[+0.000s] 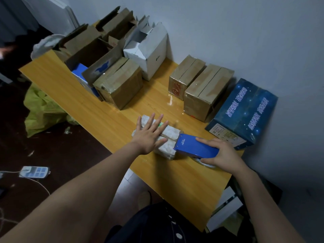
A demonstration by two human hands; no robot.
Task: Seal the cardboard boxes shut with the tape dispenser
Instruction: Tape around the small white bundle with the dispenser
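Near the table's front edge, the left hand pressed flat, fingers straight and spread, on the small pale box, apparently pinning its flaps. The right hand curled its fingers around the blue tape dispenser, its toothed end at the box's right end, seemingly to tape the seam.

Small white brand lettering on the tape dispenser in the right hand, too blurry to spell. The blue box just past that hand has big white Chinese characters, can't read them.
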